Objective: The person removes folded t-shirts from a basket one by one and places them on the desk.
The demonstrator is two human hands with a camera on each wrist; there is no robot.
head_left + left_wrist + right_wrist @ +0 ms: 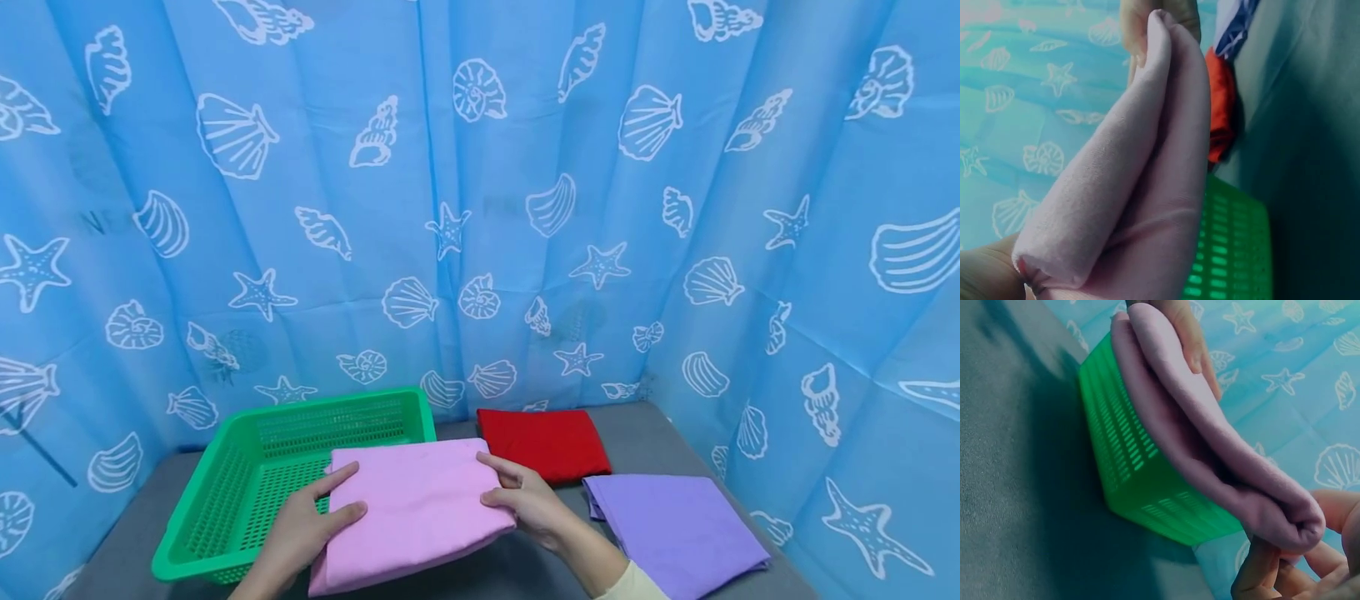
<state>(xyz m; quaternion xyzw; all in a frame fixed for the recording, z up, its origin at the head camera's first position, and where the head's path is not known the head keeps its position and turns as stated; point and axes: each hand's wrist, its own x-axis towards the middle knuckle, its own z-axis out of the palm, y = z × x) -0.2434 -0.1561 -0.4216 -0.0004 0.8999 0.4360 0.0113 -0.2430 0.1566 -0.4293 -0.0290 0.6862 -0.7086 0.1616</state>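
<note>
A folded pink cloth (420, 508) is held up between both hands, in front of the green basket (180, 517). My left hand (300, 525) grips its left edge, thumb and index finger on top and the other fingers hidden beneath. At the opposite edge my right hand (528, 504) pinches the cloth, and in the right wrist view its fingers (1260, 569) curl under the fold. Both wrist views show the pink cloth (1210, 450) in thick folded layers, raised over the grey surface.
A folded red cloth (547, 446) lies on the grey table (517, 579) behind the right hand. Nearer, at the right, lies a folded purple cloth (675, 529). A blue curtain (495, 250) with white shell prints hangs behind and along the sides.
</note>
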